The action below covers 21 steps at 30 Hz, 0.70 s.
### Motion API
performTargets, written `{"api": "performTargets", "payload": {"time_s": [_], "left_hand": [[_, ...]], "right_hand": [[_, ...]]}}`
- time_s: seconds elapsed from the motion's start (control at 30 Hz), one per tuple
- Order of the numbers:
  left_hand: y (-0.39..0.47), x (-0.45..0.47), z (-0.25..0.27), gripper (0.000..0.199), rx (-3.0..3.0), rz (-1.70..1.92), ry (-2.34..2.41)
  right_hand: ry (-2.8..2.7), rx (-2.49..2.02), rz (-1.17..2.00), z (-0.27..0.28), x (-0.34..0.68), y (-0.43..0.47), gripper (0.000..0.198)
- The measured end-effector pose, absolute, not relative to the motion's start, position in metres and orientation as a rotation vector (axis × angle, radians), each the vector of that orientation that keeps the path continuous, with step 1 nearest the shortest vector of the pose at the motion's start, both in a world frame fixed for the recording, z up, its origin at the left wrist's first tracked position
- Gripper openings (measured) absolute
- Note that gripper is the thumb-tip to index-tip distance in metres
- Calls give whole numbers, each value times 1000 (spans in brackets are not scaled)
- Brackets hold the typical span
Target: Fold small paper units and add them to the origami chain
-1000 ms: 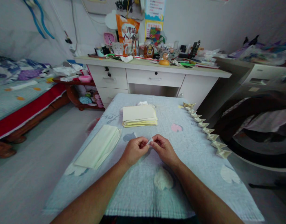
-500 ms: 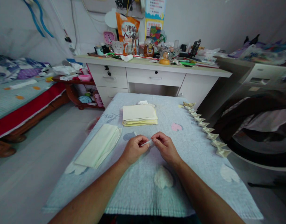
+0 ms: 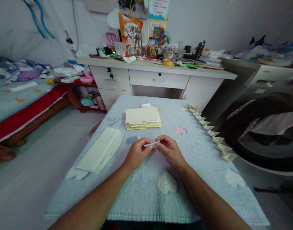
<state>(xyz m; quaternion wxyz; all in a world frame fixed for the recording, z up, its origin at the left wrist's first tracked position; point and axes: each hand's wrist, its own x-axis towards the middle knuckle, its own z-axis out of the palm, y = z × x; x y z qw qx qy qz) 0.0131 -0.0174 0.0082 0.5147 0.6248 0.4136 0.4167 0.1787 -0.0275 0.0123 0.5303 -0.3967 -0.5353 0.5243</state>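
Note:
A small folded piece of white paper is pinched between my two hands above the middle of the table. My left hand grips its left end with thumb and fingers. At its right end, my right hand holds it the same way. Beyond the hands lies a stack of cream and yellow paper sheets. To the left is a pile of long, pale green folded paper. Along the table's right edge runs a row of several folded paper boats, with a patterned one at the far end.
A blue patterned cloth covers the table. Behind it stands a white desk crowded with a jar, an orange bag and small items. A washing machine stands at the right, a bed at the left.
The folded paper has turned a little between my fingers, and more of its length now shows as a level strip. My hands have barely moved.

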Motion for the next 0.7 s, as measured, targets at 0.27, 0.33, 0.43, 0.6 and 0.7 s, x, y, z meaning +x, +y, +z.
{"api": "performTargets", "payload": {"time_s": [0.27, 0.33, 0.43, 0.6, 0.7], "left_hand": [[-18, 13, 7, 16, 1525, 1017, 1031], [-18, 13, 6, 20, 1441, 1039, 992], [-17, 13, 7, 23, 1351, 1059, 956], [-17, 12, 11, 22, 1402, 1066, 1030], [-18, 10, 13, 21, 1478, 1059, 1068]], "right_hand": [[-1488, -1075, 1041, 19, 177, -30, 16], [-1476, -1071, 1030, 19, 179, -30, 16], [-1442, -1058, 1044, 18, 181, -29, 17], [-1477, -1049, 1043, 17, 181, -29, 16], [-1568, -1080, 963, 18, 180, -30, 15]]}}
